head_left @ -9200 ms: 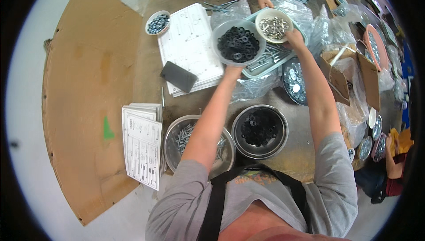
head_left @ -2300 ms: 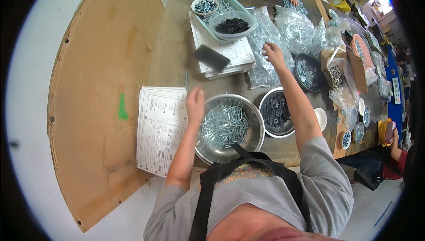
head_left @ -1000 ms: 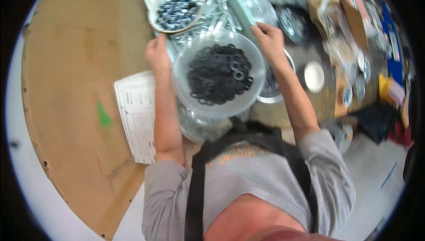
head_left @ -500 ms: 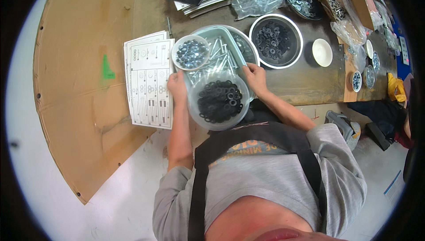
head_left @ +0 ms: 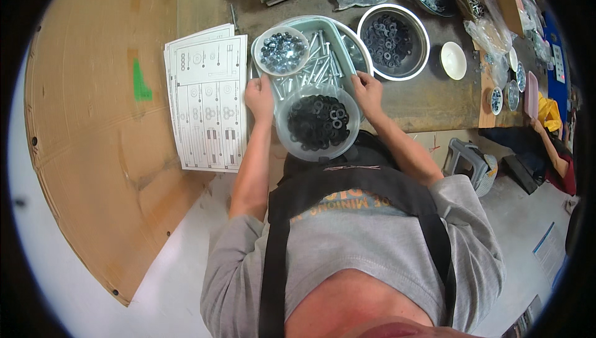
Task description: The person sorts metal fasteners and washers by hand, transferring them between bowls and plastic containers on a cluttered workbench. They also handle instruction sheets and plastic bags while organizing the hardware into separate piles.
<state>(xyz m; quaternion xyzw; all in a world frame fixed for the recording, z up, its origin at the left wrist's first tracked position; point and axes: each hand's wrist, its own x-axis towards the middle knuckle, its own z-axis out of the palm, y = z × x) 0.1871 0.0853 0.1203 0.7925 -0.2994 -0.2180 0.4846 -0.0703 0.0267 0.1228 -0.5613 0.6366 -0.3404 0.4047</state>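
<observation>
A pale green plastic tray [head_left: 338,43] full of long silver bolts [head_left: 320,65] is at the table's front edge. My left hand [head_left: 259,97] is closed on its left side, next to the paper sheets. My right hand [head_left: 368,94] grips the right rim, thumb side up; its fingertips are partly hidden. On the tray's far left corner rests a small white bowl [head_left: 255,52] of shiny nuts. Toward my body, a clear plastic bowl [head_left: 352,111] of black washers [head_left: 318,121] overlaps the near end of the tray.
Left are printed sheets [head_left: 211,105] and a cardboard panel [head_left: 93,139]. Behind the tray is a white-rimmed round bowl [head_left: 366,52]; beside it stands a tub [head_left: 424,58] of dark washers. A cream bowl [head_left: 454,61] sits farther right. Another person's hand [head_left: 537,126] touches a pink tray [head_left: 531,93].
The whole view has shifted. Tray and bowls, with both my hands on them, have moved slightly right, away from the sheets. A pink tray at another person's hand has appeared at the right.
</observation>
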